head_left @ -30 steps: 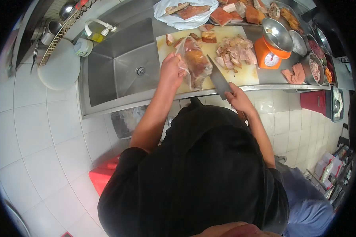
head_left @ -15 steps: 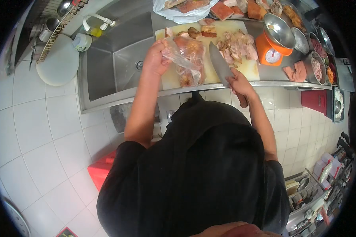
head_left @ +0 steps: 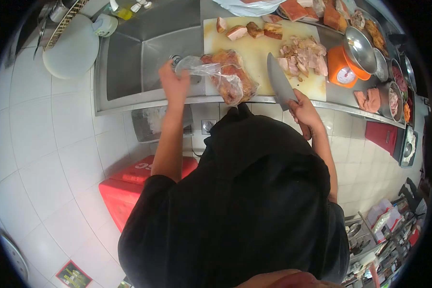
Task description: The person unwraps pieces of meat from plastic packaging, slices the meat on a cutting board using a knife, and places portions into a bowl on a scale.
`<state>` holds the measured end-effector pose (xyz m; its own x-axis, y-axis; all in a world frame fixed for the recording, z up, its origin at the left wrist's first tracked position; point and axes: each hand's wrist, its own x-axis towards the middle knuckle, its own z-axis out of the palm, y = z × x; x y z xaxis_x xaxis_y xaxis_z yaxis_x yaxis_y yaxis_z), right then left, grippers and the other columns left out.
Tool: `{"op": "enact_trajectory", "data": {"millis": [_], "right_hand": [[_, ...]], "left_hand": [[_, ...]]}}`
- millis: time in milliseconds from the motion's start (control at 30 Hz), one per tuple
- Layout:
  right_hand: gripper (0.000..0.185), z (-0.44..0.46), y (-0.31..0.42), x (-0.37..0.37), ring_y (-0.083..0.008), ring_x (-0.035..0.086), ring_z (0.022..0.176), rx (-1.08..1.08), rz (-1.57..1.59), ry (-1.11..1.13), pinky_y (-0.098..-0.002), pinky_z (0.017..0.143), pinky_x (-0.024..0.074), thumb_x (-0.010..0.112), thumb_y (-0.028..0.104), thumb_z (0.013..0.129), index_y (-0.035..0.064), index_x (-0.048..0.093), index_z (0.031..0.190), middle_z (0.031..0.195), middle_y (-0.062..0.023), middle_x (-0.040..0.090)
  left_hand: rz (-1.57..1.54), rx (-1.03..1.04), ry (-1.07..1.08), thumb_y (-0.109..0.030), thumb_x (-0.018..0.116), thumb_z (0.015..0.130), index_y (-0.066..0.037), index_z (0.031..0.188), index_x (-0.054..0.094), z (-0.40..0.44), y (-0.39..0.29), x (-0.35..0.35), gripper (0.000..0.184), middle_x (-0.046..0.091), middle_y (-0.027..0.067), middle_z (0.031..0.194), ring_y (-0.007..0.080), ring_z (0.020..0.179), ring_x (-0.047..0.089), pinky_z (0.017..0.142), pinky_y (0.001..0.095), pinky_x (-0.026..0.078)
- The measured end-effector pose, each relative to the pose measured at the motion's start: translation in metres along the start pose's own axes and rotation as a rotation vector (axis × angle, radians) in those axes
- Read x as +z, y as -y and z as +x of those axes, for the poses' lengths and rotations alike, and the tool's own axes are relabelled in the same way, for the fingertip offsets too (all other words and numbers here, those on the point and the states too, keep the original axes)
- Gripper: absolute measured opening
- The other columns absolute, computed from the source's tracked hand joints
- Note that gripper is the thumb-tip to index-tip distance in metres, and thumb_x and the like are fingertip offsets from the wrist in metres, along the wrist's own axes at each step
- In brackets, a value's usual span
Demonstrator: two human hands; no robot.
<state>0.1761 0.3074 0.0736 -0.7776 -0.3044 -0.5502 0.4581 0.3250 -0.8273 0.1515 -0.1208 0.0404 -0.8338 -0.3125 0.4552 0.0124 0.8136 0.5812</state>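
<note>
On my feed, left hand (head_left: 175,84) fingers gripping plastic bag (head_left: 202,68) | right hand (head_left: 304,111) around chef's knife (head_left: 280,82) | bagged meat (head_left: 233,73) over cutting board's (head_left: 260,54) near-left edge | I judge: chopped meat (head_left: 306,56) done, meat chunks (head_left: 236,32) and bagged meat left whole

The person wears a black short-sleeved top (head_left: 216,235), plain and loosely creased, with faint lengthwise lines down the front; its wide black sleeves (head_left: 157,192) end near the elbows; the forearms (head_left: 173,129), left hand (head_left: 175,84) and right hand (head_left: 303,111) are bare.
</note>
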Motion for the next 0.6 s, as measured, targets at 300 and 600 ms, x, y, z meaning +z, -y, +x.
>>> {"op": "enact_trajectory", "data": {"millis": [300,600], "right_hand": [[0.023,0.008,0.008,0.02,-0.008,0.043,0.047,0.011,-0.037,0.06,-0.0264,0.042,0.0373,0.055,0.01,0.102,0.0046,0.055,0.125,0.064,0.0013,0.048],[0.025,-0.003,0.004,0.012,-0.0078,0.041,0.046,0.021,-0.068,0.113,-0.026,0.042,0.0366,0.054,0.009,0.102,0.0028,0.056,0.126,0.062,0.0017,0.048]], "left_hand": [[-0.104,0.33,0.515,-0.008,0.062,0.083,-0.007,0.109,0.068,-0.036,-0.068,0.048,0.027,0.065,0.0141,0.115,0.0372,0.108,0.062,0.088,0.0469,0.053],[-0.198,0.21,0.511,-0.006,0.057,0.086,-0.005,0.091,0.066,-0.038,-0.05,0.038,0.01,0.063,0.0155,0.093,0.0396,0.085,0.064,0.075,0.0482,0.053]]}}
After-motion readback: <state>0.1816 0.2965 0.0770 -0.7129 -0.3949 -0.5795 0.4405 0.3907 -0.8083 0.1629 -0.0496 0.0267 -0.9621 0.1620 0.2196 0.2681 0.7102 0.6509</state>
